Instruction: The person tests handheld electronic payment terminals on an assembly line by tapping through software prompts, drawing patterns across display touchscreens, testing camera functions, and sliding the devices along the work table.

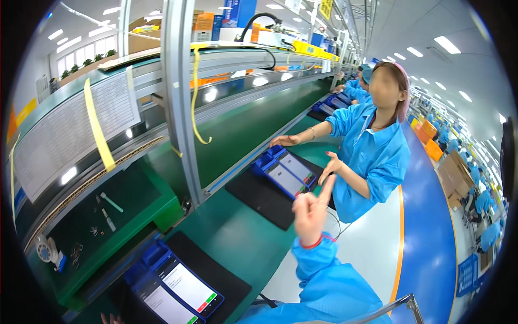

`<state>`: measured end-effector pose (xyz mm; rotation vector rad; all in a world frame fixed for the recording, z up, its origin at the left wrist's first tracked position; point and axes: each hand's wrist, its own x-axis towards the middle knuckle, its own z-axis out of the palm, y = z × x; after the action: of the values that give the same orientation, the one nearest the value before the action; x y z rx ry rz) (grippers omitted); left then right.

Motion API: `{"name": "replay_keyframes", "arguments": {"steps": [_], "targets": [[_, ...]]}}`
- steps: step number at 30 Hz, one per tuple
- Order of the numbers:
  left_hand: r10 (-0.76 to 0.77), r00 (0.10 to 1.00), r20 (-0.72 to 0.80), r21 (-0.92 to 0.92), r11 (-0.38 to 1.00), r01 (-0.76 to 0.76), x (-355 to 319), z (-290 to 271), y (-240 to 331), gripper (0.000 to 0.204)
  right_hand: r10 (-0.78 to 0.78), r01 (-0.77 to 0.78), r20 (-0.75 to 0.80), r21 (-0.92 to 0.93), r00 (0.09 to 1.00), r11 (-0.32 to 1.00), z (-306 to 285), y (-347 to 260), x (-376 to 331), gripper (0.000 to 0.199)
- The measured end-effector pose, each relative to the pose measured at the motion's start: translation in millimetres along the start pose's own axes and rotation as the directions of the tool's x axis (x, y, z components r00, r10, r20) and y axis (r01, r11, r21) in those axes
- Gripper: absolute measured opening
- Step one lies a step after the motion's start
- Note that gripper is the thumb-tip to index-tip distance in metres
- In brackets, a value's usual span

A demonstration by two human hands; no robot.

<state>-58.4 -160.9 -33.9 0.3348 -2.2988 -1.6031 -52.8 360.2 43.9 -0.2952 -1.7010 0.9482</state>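
Note:
My right hand (pixel 309 217), in a blue sleeve with a red band at the wrist, is raised over the bench's edge. Its index finger points toward a co-worker's hand; the other fingers curl in, holding nothing. Only a few spread fingertips of my left hand (pixel 111 319) show at the lower left edge, beside a black mat (pixel 229 272). On that mat lie two blue handheld devices, a right one (pixel 190 286) and a left one (pixel 162 306), both with lit screens. Farther along, two similar blue devices (pixel 286 173) rest on another black mat (pixel 258 204).
A co-worker (pixel 372 146) in blue stands beside the far devices, hands around them. A green tray (pixel 156 202) at the left contains small tools and a white tape roll (pixel 47 252). A metal post (pixel 181 102) rises behind the bench. A metal rail (pixel 413 308) curves at the lower right.

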Motion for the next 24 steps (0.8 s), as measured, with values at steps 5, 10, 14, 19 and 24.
{"name": "replay_keyframes", "arguments": {"steps": [5, 10, 14, 19, 24], "targets": [[0.165, 0.981, 0.099, 0.163, 0.970, -0.179, 7.3, 13.2, -10.1, 0.045, 0.208, -0.148, 0.504, -0.157, 0.838, 0.977, 39.6, -17.8, -46.4, 0.029], [0.208, 0.978, -0.020, 0.091, 0.974, -0.206, 7.8, 20.7, -27.4, 0.043, 0.120, 0.008, 0.652, -0.189, 0.748, 0.982, 63.1, 13.5, -76.2, 0.021], [0.226, 0.971, -0.084, 0.063, 0.973, -0.221, 7.7, 21.5, -28.1, 0.042, 0.173, -0.095, 0.740, -0.147, 0.650, 0.985, 66.6, 42.7, -82.4, 0.022], [0.007, 0.991, -0.134, -0.139, 0.990, -0.026, -5.3, 25.7, -3.2, 0.042, 0.034, -0.064, 0.827, 0.002, 0.562, 0.998, 58.9, 56.2, -75.4, 0.022], [-0.038, 0.994, -0.099, -0.233, 0.972, 0.013, 2.2, 18.7, -11.5, 0.038, 0.109, -0.136, 0.756, -0.026, 0.646, 0.990, 31.2, 78.9, -51.8, 0.019]]}}
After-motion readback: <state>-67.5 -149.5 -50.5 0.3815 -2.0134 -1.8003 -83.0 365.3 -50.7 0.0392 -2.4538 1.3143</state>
